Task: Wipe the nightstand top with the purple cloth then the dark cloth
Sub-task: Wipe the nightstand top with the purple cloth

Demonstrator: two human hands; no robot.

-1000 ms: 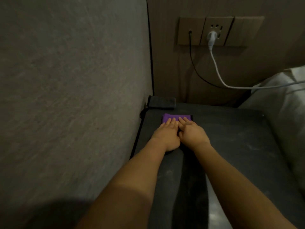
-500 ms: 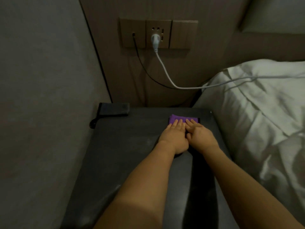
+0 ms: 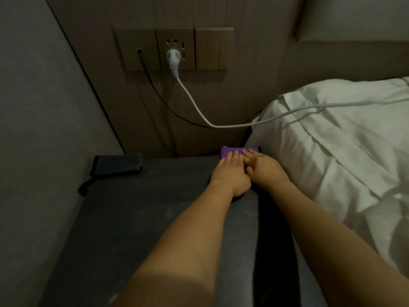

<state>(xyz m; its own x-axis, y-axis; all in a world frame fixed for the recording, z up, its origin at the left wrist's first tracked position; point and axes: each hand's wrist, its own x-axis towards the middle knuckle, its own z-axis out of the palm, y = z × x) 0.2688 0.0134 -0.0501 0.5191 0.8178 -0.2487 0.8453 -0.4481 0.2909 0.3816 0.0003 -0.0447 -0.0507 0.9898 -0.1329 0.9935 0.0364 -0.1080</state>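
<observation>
While your forearms stretch out over the near part of the nightstand top, its dark surface shows faint pale smears, so you cannot yet count that stretch as clean. Further out, your left hand and right hand lie side by side, touching, fingers straight and flat, pressing down on the purple cloth rather than curling round it. That cloth sits folded at the far right corner of the top, just beside the white bedding and close to the back wall. You appear to be in the first pass, with the purple cloth at the back edge; how much of the top it has covered cannot be judged from this view. Off to the far left corner, the dark cloth lies folded and untouched against the side wall, well apart from your hands, so the second wipe is all still ahead. Beyond it, a white cable hangs from the wall socket across to the bed.
</observation>
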